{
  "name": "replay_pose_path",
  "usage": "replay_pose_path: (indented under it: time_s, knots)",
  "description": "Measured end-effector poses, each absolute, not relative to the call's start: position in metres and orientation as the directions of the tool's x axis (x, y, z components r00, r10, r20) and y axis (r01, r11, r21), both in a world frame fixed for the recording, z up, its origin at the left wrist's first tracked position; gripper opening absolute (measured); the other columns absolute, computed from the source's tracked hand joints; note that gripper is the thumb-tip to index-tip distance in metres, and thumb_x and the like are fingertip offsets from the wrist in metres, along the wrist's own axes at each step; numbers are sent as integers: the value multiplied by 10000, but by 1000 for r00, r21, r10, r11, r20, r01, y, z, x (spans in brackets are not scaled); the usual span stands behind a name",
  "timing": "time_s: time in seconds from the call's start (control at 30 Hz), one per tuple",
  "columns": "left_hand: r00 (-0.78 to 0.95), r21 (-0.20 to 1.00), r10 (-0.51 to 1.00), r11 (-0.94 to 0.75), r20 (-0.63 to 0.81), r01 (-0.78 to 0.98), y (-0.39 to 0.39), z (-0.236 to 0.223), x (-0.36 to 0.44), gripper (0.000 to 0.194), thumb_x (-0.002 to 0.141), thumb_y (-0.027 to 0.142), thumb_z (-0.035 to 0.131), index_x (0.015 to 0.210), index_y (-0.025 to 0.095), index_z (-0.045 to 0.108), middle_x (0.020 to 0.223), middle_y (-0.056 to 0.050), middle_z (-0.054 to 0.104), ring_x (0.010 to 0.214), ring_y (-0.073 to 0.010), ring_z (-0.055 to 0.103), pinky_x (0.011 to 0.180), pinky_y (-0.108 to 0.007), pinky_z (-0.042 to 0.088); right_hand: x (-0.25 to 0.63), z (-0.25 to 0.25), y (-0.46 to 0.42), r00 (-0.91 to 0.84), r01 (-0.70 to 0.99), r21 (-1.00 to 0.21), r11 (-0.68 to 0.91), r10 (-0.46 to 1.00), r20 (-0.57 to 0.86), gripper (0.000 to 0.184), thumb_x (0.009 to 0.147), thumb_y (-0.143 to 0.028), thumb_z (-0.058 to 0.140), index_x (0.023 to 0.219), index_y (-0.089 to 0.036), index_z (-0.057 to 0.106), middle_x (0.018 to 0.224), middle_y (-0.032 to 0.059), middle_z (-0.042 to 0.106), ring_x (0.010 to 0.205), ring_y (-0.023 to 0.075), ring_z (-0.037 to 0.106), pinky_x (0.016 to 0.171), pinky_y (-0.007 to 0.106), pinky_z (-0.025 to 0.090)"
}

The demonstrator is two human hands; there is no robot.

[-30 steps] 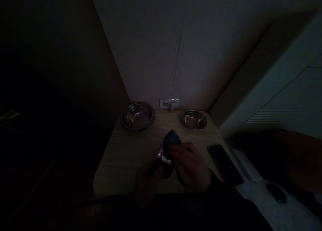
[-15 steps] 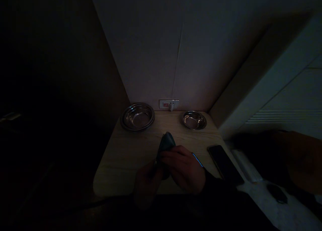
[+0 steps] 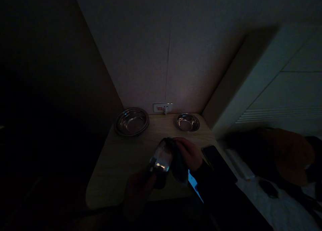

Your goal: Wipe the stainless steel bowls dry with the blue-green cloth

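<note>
A shiny metal bowl (image 3: 163,157) is held tilted above the near part of the table, its surface catching the light. My left hand (image 3: 138,187) is closed on the bowl's lower left edge, though its fingers are very dark. My right hand (image 3: 189,154) grips a dark cloth (image 3: 179,169) that lies over the bowl's upper right rim and hangs down beside it. Behind, several stacked metal bowls (image 3: 132,122) rest at the table's back left, and a smaller metal bowl (image 3: 188,122) sits at the back right.
The light wooden table (image 3: 120,157) stands against a wall with a socket (image 3: 162,107). A dark phone (image 3: 219,165) lies along its right edge. Near my right wrist glows a lit screen (image 3: 195,184). Beyond the table, a dark oval object (image 3: 268,188) lies on a pale surface.
My right hand has shifted up and right with the cloth, baring the bowl's shiny surface. More of the lit screen shows by my right wrist. The view has turned slightly right.
</note>
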State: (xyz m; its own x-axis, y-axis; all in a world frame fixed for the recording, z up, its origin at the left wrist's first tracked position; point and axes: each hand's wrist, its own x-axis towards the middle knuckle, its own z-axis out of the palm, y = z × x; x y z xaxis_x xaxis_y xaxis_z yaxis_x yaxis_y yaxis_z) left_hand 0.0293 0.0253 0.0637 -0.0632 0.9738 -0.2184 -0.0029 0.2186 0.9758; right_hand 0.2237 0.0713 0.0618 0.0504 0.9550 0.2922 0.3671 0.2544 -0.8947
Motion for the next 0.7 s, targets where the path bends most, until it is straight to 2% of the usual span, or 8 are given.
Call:
replay_pose_path:
  time_s: [0.07, 0.17, 0.27, 0.33, 0.4, 0.5, 0.57, 0.7]
  knots:
    - [-116, 951, 954, 253, -276, -180, 30, 62, 25, 237, 552, 326, 741, 722, 161, 727, 679, -48, 708, 649, -214, 638, 578, -271, 500, 232, 60, 74, 160, 257, -954, 156, 967, 201, 255, 842, -374, 496, 924, -207, 671, 909, 38, 708, 879, 194, 643, 814, 345, 499]
    - [-68, 879, 929, 317, -363, -356, 37, 59, 18, 308, 508, 313, 760, 775, 166, 716, 714, -59, 714, 653, -229, 649, 576, -305, 517, 238, 63, 72, 244, 112, -990, 85, 963, 110, 326, 783, -493, 551, 888, -214, 684, 889, 31, 713, 894, 210, 640, 832, 354, 492]
    - [-56, 815, 912, 333, -405, -474, 40, 55, 14, 257, 479, 290, 760, 698, 171, 695, 725, -47, 713, 658, -224, 653, 587, -311, 522, 238, 66, 69, 272, 5, -999, 32, 962, 32, 378, 729, -549, 596, 875, -215, 694, 902, 37, 716, 895, 221, 641, 823, 355, 497]
    - [-117, 793, 902, 296, -415, -533, 39, 50, 12, 194, 496, 295, 752, 635, 183, 678, 749, -31, 712, 735, -228, 658, 646, -311, 526, 238, 66, 67, 279, -45, -999, 10, 960, -3, 393, 710, -555, 618, 888, -214, 697, 935, 43, 714, 909, 225, 640, 826, 356, 497]
    - [-231, 823, 883, 248, -409, -511, 38, 43, 9, 174, 532, 318, 740, 656, 206, 691, 785, -17, 713, 851, -241, 649, 726, -320, 521, 239, 64, 67, 270, -101, -995, -5, 962, -32, 410, 697, -562, 629, 903, -214, 696, 961, 46, 712, 926, 229, 639, 836, 361, 495]
    - [-340, 896, 874, 203, -348, -395, 38, 33, 5, 254, 549, 276, 753, 800, 252, 717, 924, -2, 714, 1056, -255, 581, 864, -323, 480, 240, 60, 66, 261, -178, -984, -22, 963, -69, 409, 676, -558, 650, 903, -221, 697, 974, 46, 711, 936, 231, 640, 845, 368, 494]
    - [-343, 918, 888, 181, -307, -353, 39, 30, 3, 268, 568, 253, 753, 833, 275, 716, 982, 4, 707, 1122, -253, 543, 904, -320, 462, 240, 58, 65, 266, -191, -981, -29, 961, -80, 401, 660, -549, 668, 893, -224, 702, 979, 47, 710, 934, 234, 640, 840, 373, 496]
    - [-290, 918, 915, 166, -279, -361, 40, 29, 7, 243, 686, 334, 676, 919, 279, 712, 1066, -8, 688, 1142, -254, 537, 954, -356, 440, 239, 57, 60, 286, -127, -991, -39, 955, -74, 400, 664, -536, 671, 914, -226, 700, 982, 52, 709, 933, 240, 638, 827, 382, 499]
